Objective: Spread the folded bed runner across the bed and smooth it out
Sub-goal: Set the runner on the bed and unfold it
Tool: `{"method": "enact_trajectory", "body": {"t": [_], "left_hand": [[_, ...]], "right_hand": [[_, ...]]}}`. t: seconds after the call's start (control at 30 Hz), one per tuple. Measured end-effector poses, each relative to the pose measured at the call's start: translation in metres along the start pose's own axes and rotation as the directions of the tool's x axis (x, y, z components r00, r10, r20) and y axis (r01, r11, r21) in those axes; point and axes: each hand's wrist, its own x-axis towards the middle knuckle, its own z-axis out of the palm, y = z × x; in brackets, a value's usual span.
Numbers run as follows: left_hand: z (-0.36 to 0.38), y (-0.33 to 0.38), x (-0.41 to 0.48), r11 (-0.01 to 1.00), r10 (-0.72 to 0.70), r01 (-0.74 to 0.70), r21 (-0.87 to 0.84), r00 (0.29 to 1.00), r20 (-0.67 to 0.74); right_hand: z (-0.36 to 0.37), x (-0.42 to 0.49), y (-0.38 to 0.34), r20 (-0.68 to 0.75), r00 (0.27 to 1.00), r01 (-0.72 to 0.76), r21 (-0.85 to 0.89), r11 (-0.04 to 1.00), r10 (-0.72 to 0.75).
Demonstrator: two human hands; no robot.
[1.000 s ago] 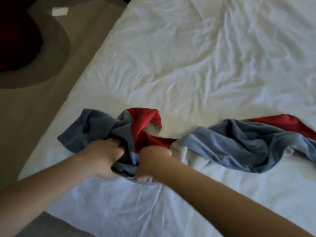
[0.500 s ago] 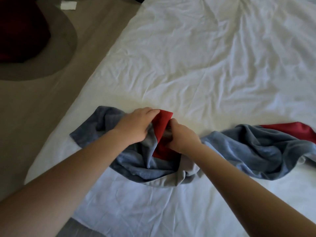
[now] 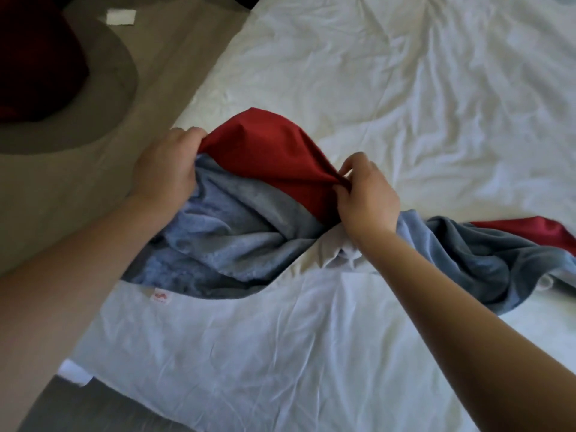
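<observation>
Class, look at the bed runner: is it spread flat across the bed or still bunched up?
Still bunched. The bed runner lies twisted in heaped folds, while the left hand and right hand pinch its red edge.

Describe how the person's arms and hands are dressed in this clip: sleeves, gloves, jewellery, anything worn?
Both forearms are bare up to the frame edge, with no sleeves in view. The left hand and right hand wear no gloves. No rings, watch or bracelet show on the visible sides of the fingers and wrists.

Bed runner (image 3: 486, 254) cut off at right edge
</observation>
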Motion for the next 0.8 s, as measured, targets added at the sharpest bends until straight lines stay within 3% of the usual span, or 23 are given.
{"method": "enact_trajectory", "body": {"t": [0.13,0.23,0.33,0.4,0.47,0.57,0.7,0.8], "left_hand": [[0.014,0.016,0.004,0.978,-0.119,0.103,0.181,0.990,0.078],[0.024,0.046,0.005,0.986,0.098,-0.100,0.134,0.995,0.021],[0.036,0.080,0.011,0.945,0.326,-0.328,0.008,0.941,0.088],[0.044,0.103,0.016,0.917,0.397,-0.395,-0.052,0.894,0.205],[0.055,0.124,0.019,0.888,0.449,-0.457,-0.061,0.826,0.341],[0.073,0.144,0.020,0.853,0.452,-0.522,0.004,0.743,0.494],[0.082,0.147,0.026,0.898,0.340,-0.434,0.079,0.795,0.502],[0.076,0.142,0.043,0.912,0.349,-0.407,0.050,0.834,0.428]], "right_hand": [[0.018,-0.009,-0.001,0.394,0.907,0.225,-0.150,0.963,-0.150],[0.010,-0.003,0.013,0.364,0.928,0.108,-0.053,0.993,-0.082],[-0.002,0.011,0.040,0.311,0.950,-0.007,-0.045,0.999,0.021],[-0.011,0.021,0.059,0.407,0.907,-0.041,-0.162,0.986,0.105],[-0.014,0.024,0.071,0.538,0.820,-0.053,-0.268,0.962,0.196],[-0.005,0.014,0.077,0.638,0.743,0.049,-0.352,0.935,0.201],[0.002,0.009,0.075,0.607,0.785,0.157,-0.385,0.909,0.122],[-0.009,0.021,0.070,0.471,0.878,0.105,-0.370,0.923,0.089]]}}
